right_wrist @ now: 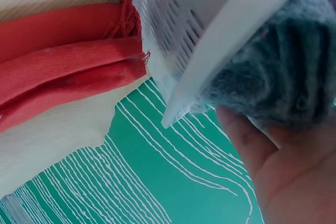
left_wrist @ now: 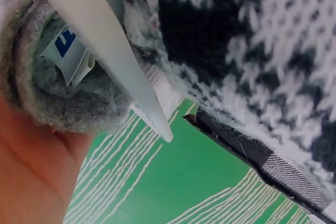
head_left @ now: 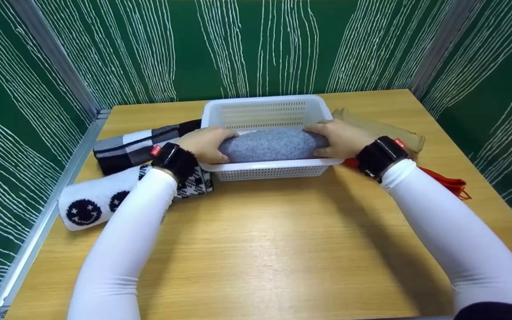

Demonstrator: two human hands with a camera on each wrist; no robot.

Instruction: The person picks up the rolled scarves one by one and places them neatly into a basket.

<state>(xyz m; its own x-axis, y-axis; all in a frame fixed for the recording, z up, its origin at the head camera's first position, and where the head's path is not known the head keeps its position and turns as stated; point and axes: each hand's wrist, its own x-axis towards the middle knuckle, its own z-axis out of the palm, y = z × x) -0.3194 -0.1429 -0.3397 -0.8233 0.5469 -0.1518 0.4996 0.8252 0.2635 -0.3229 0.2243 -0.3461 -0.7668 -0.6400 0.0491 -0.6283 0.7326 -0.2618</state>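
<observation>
Gray roll (head_left: 274,146) sits in the mouth of the white basket (head_left: 274,172), just inside the six-o'clock rim; a gap separates it from the twelve-o'clock wall. Outside, tabletop (head_left: 260,249) extends toward six; checked cloth (head_left: 142,144) and smiley roll (head_left: 100,191) flank nine o'clock, beige cloth (head_left: 385,126) and red cloth (head_left: 442,180) three. Long axis observed: nine to three. Left hand (head_left: 205,142) holds the nine-o'clock end, right hand (head_left: 347,138) the three-o'clock end, fingers parted to its thickness and curled round it.

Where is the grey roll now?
In the head view's centre, the grey roll is between the left hand and right hand, behind the white basket's near rim.
</observation>
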